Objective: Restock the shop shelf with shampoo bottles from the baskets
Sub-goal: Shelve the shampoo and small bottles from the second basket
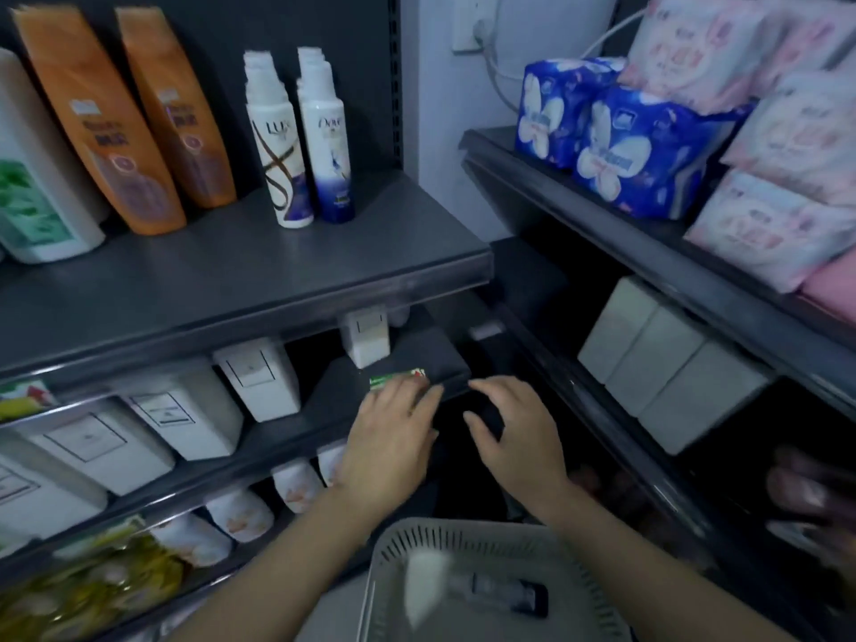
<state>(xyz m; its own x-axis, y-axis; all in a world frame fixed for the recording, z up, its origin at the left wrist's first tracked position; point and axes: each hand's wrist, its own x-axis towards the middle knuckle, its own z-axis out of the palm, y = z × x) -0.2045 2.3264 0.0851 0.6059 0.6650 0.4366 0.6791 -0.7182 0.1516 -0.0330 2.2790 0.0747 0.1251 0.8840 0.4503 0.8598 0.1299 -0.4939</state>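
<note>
My left hand [393, 437] lies flat on the front edge of the middle shelf [417, 359], its fingertips touching a small green and red pack [393, 380]. My right hand [514, 437] hovers beside it over a dark gap, fingers spread and curled, with nothing visible in it. Below my arms is a white slotted basket [463, 539] holding a blurred bottle with a dark cap [505, 595]. On the top shelf [278, 271] stand two orange shampoo bottles [97, 127], a white Lux bottle [278, 145] and a Dove bottle [330, 145].
White bottles [259, 382] line the middle shelf, and peach-labelled pouches [241, 512] fill the shelf below. The right-hand rack carries blue packs [639, 155], pink packs [787, 132] and white boxes [657, 363]. A big white bottle with a green label [32, 187] stands far left.
</note>
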